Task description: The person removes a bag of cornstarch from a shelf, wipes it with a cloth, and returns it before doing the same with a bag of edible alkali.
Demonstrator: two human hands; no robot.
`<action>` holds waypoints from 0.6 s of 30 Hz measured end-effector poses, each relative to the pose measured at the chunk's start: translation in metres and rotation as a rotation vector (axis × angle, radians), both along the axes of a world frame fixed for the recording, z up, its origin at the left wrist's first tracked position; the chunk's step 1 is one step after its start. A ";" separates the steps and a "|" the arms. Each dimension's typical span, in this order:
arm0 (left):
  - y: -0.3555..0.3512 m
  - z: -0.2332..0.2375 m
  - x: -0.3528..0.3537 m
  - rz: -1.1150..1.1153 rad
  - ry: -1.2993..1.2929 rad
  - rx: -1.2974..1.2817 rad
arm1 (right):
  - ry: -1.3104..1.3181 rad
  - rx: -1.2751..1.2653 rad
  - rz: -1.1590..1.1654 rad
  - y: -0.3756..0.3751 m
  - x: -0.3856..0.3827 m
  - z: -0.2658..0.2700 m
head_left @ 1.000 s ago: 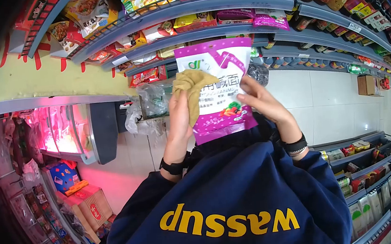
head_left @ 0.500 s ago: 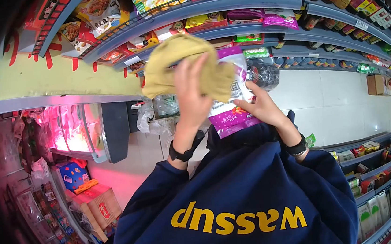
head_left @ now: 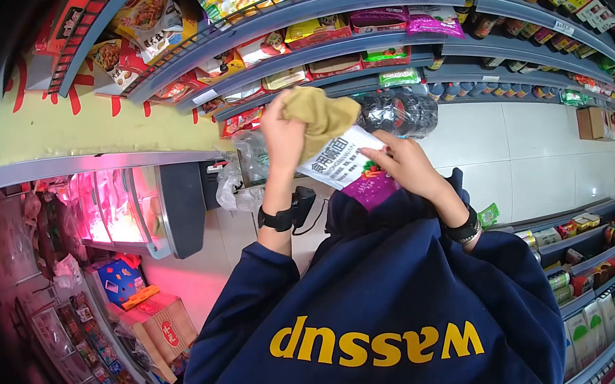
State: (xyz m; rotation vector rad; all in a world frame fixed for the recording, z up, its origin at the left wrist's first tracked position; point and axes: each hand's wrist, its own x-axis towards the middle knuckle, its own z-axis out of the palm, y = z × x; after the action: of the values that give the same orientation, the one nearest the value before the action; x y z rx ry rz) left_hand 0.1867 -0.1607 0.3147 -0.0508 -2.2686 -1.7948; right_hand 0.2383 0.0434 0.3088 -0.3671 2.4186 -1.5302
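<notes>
My left hand (head_left: pixel 284 139) is closed around a crumpled mustard-yellow cloth (head_left: pixel 324 116), which lies against the top of a bag of edible alkali powder (head_left: pixel 334 163). The bag is white and purple, with printed Chinese characters and a small picture of vegetables. It is tilted in front of my chest, and its far end is hidden under the cloth. My right hand (head_left: pixel 408 164) grips the bag's right edge, with the thumb on its printed face.
Shelves (head_left: pixel 367 42) of packaged food and bottles run across the top. Dark wrapped bottles (head_left: pixel 400 115) stand on the floor below them. A pink-lit display case (head_left: pixel 120 210) and a cardboard box (head_left: pixel 164 332) are at left. More shelves (head_left: pixel 589 268) stand at lower right.
The cloth has moved down and is more bunched in my left hand. The bag has tilted over to the left, while my right hand keeps its hold.
</notes>
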 end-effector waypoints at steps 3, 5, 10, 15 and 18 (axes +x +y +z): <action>-0.009 -0.002 -0.001 0.092 -0.049 0.171 | 0.055 -0.084 -0.011 0.000 -0.005 -0.003; -0.014 -0.009 -0.004 0.156 -0.048 0.243 | 0.098 -0.080 -0.028 -0.002 -0.005 -0.001; -0.039 0.018 -0.009 0.398 0.152 0.426 | -0.064 -0.145 -0.103 0.005 -0.006 -0.016; 0.009 0.034 0.027 0.118 0.262 -0.290 | -0.091 -0.342 -0.187 0.007 -0.012 -0.022; 0.061 0.006 0.049 -0.141 0.191 -0.651 | 0.019 -0.424 -0.161 -0.005 -0.010 -0.017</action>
State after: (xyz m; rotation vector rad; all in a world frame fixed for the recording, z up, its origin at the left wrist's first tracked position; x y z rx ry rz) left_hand 0.2354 -0.0994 0.3210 -0.4833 -2.6427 -0.9751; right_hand 0.2284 0.0384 0.2923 -0.2697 2.1665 -2.1231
